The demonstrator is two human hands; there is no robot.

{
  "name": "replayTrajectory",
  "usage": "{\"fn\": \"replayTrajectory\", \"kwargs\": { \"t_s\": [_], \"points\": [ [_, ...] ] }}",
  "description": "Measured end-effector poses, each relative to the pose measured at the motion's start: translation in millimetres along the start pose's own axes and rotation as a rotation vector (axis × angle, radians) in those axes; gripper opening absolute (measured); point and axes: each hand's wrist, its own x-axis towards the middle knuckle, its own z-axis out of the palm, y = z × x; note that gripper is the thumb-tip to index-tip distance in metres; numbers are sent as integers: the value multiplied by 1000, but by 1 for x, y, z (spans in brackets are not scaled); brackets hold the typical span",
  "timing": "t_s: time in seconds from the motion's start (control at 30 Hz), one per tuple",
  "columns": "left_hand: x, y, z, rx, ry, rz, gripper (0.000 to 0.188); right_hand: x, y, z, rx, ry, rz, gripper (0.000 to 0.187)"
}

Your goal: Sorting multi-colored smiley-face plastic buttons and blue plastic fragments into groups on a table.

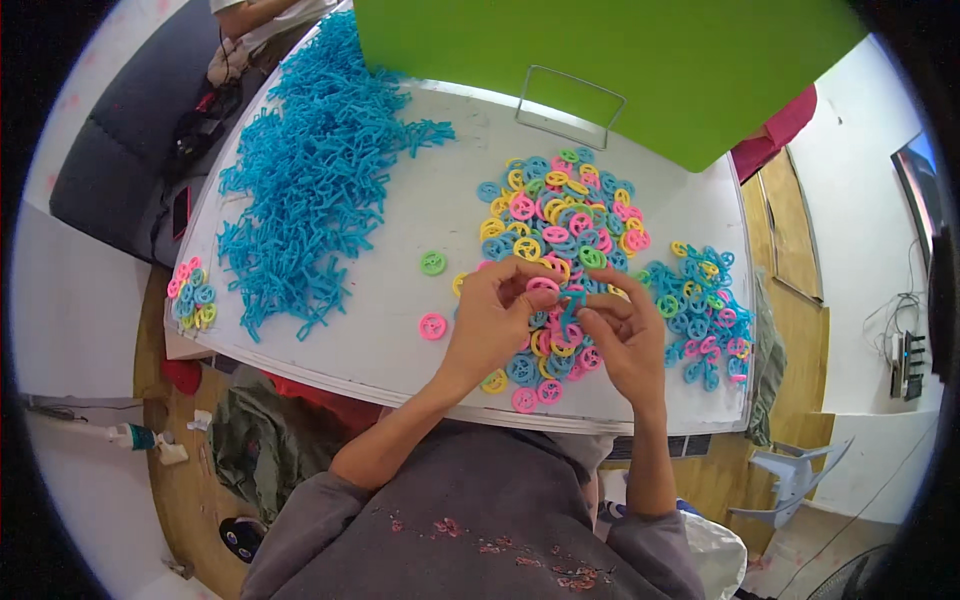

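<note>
Above a heap of small plastic wheels [575, 215] in pink, yellow, green and blue, my two hands meet. Between the thumb and fingers of my left hand [490, 315] is a pink wheel [543, 285]. My right hand [632, 345] pinches a blue forked plastic piece [571, 302], right beside the pink wheel; whether the two are joined, I cannot tell. A large mound of similar blue pieces [310, 180] covers the table's left side. To the right lies a smaller pile of blue pieces with coloured wheels on them [712, 315].
A loose green wheel [432, 262] and a pink one lie left of the heap on the white table [400, 350]. A green panel [600, 60] stands along the far side, with a wire frame [572, 107] before it. Another person's arm [245, 18] shows at the far left.
</note>
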Motion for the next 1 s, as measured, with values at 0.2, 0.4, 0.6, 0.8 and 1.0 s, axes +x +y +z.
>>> {"fn": "replayTrajectory", "kwargs": {
  "t_s": [0.2, 0.4, 0.6, 0.8, 1.0],
  "points": [
    [-5, 2, 2, -15, 20, -30, 17, 7, 3, -6, 44, -152, 28, 34],
    [0, 9, -16, 11, 134, 91, 29, 10, 0, -41, -214, 52, -34, 30],
    [-5, 31, -107, 890, 511, 347, 29, 17, 2, -126, -716, 318, -91, 31],
    [1, 16, -134, 1368, 563, 418, 30, 25, 26, -164, -1112, 439, -147, 22],
    [21, 12, -140, 1591, 438, 352, 21, 28, 25, -158, -1199, 476, -172, 20]
  ]
}}
